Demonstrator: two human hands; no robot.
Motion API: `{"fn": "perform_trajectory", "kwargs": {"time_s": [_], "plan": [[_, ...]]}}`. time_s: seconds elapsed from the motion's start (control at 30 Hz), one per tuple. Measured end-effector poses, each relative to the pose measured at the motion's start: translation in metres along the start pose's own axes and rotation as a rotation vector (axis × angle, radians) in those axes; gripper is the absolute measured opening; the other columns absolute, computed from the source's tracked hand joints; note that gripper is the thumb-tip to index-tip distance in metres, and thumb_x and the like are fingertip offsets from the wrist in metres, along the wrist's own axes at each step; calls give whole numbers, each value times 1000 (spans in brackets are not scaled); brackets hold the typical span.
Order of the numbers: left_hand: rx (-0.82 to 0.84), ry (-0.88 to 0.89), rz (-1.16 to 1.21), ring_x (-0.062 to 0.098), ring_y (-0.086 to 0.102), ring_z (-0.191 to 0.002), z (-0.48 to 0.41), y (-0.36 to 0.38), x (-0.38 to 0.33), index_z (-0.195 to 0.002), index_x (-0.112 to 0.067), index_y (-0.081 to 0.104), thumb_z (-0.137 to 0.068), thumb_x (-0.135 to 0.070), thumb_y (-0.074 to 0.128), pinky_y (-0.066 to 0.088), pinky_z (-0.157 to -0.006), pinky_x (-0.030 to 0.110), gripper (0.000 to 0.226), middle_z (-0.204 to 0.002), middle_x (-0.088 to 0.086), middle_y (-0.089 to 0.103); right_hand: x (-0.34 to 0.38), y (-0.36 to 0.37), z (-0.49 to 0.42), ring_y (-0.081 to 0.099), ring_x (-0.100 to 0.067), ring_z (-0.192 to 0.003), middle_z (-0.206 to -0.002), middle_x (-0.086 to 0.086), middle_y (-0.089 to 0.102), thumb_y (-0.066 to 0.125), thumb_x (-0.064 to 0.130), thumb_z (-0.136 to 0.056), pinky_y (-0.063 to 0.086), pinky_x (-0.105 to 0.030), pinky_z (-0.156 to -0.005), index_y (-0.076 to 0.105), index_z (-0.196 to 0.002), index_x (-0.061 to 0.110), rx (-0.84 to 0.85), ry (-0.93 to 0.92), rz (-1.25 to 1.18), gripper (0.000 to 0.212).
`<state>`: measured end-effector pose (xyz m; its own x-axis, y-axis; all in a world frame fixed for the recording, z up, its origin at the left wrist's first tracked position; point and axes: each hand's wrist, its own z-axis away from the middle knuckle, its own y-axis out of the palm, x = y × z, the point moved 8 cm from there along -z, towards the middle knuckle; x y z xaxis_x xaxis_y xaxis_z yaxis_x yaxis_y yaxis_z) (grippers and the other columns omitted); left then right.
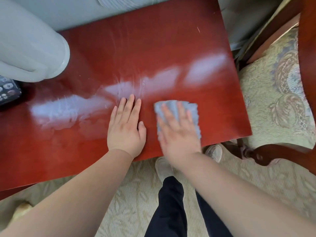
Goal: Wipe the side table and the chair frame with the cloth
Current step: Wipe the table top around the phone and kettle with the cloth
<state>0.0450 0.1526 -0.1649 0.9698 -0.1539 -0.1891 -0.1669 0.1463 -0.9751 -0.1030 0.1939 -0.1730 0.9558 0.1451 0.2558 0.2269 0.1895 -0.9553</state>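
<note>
The side table [136, 48] has a glossy red-brown wooden top that fills most of the view. A grey-blue cloth [193, 112] lies flat on its near right part. My right hand [177, 130] presses on the cloth with straight, spread fingers and looks blurred. My left hand [126, 127] rests flat on the bare tabletop just left of the cloth, fingers straight. The chair frame [306, 65] of dark red wood stands at the right, around a patterned seat cushion [273, 103].
A white curved object [32, 48] stands on the table's far left. A dark remote control [8, 91] lies at the left edge. Pale curtains [248, 17] hang behind the table. My legs and shoes [164, 168] stand on patterned carpet [136, 194] below the table's near edge.
</note>
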Motion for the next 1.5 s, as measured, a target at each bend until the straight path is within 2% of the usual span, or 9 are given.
{"fn": "perform_trajectory", "kwargs": {"time_s": [0.23, 0.43, 0.6, 0.73, 0.87, 1.07, 1.2, 1.3, 1.5], "plan": [[-4, -1, 2, 24, 17, -162, 1, 1, 1, -163, -16, 35, -94, -24, 40, 9, -132, 42, 69, -173, 2, 25, -1, 4, 17, 24, -34, -155, -165, 4, 36, 46, 31, -101, 17, -55, -127, 53, -149, 25, -1, -142, -5, 49], [23, -29, -8, 24, 14, -162, 2, 1, -1, -164, -19, 31, -94, -29, 38, 10, -132, 44, 72, -174, 1, 22, -139, -27, 43, 18, -43, -154, -166, -6, 32, 37, 28, -97, 13, -66, -122, 49, -151, 16, 48, 217, 94, 57], [12, -23, -4, 27, 17, -161, 2, 1, -1, -164, -18, 32, -94, -30, 39, 11, -132, 45, 71, -174, 2, 24, -116, -31, 37, 15, -49, -153, -166, -9, 31, 41, 19, -83, 12, -69, -121, 45, -152, 13, -16, 353, -21, 69], [-1, -17, -3, 28, 18, -161, 2, 1, 0, -163, -17, 34, -93, -30, 40, 12, -132, 45, 71, -173, 3, 25, -35, -12, 45, 17, -42, -155, -166, -4, 33, 55, 15, -80, 9, -58, -127, 51, -150, 17, -3, 70, -80, 70], [6, -16, 1, 28, 18, -161, 2, 1, -1, -163, -17, 33, -93, -30, 38, 15, -131, 47, 71, -173, 3, 25, -26, -4, 54, 21, -32, -157, -165, 4, 35, 56, 42, -97, 14, -53, -128, 53, -149, 25, 8, -74, -47, 55], [14, -38, 0, 25, 16, -161, 2, 0, -1, -164, -20, 32, -93, -31, 39, 14, -131, 47, 72, -174, 1, 24, -155, -27, 58, 12, -43, -155, -170, -3, 19, 36, 41, -105, 16, -60, -124, 30, -161, 25, -40, 401, 41, 59], [14, -35, -1, 25, 15, -161, 1, -1, -1, -164, -19, 32, -93, -31, 39, 13, -132, 47, 72, -173, 2, 24, -194, -34, 53, 4, -40, -156, -171, -10, 13, 30, 38, -110, 19, -51, -126, 13, -165, 23, -47, 680, -162, 60], [11, -24, -3, 27, 16, -161, 1, -1, -3, -163, -18, 32, -92, -30, 39, 13, -131, 48, 73, -173, 4, 26, -168, -37, 40, 8, -44, -155, -172, -5, 13, 35, 34, -107, 12, -52, -126, 23, -163, 19, -88, 537, -18, 58], [60, 89, -129, 38, 19, -158, -5, 2, -17, -162, -4, 31, -91, -35, 37, 16, -129, 54, 77, -171, 16, 26, -74, -25, -16, 12, -39, -157, -169, 1, 27, 46, 32, -103, 6, -51, -128, 33, -160, 23, -19, -72, -47, 59]]}}
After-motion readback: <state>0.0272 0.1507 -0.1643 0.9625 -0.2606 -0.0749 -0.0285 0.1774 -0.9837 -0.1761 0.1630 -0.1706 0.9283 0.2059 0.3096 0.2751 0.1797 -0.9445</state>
